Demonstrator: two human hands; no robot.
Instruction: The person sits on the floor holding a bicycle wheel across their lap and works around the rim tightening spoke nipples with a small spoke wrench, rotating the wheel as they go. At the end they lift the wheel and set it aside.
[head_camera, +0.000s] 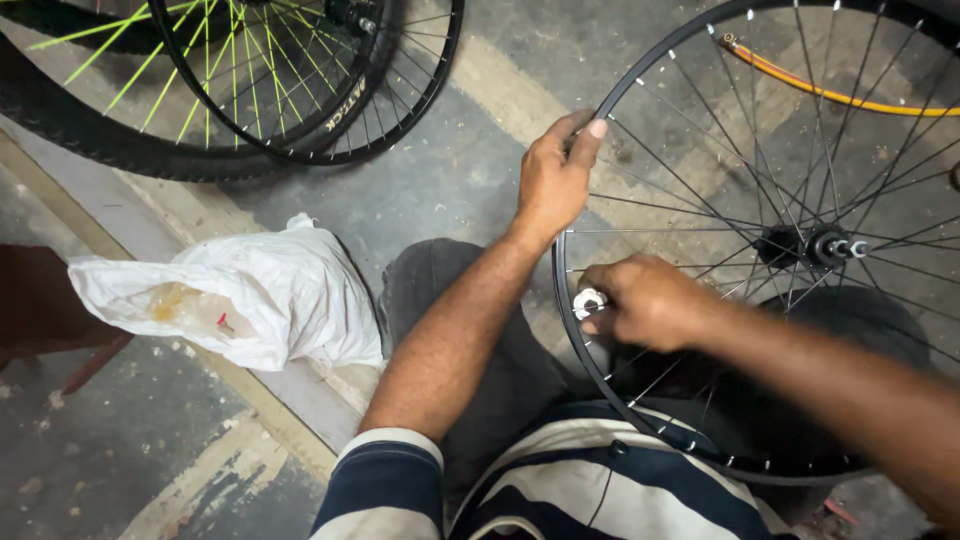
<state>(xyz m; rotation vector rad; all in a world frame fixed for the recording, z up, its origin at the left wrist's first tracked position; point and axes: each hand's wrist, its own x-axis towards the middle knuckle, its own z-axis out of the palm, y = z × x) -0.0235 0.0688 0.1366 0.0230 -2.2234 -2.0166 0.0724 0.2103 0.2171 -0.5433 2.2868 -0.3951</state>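
Note:
A black bicycle wheel rim (640, 75) with thin metal spokes and a black hub (812, 245) lies across my lap. My left hand (553, 178) grips the rim's upper left edge, thumb and fingers closed over it. My right hand (648, 300) is closed on a small round silver tool (588, 301) pressed against the rim's inner left side, among the spokes. My right forearm crosses over the wheel's lower half and is blurred.
A crumpled white plastic bag (240, 290) lies on the concrete floor to my left. Two more wheels, one a tyred wheel with green spokes (150, 70), lean at the top left. An orange hose (850, 98) shows behind the spokes at top right.

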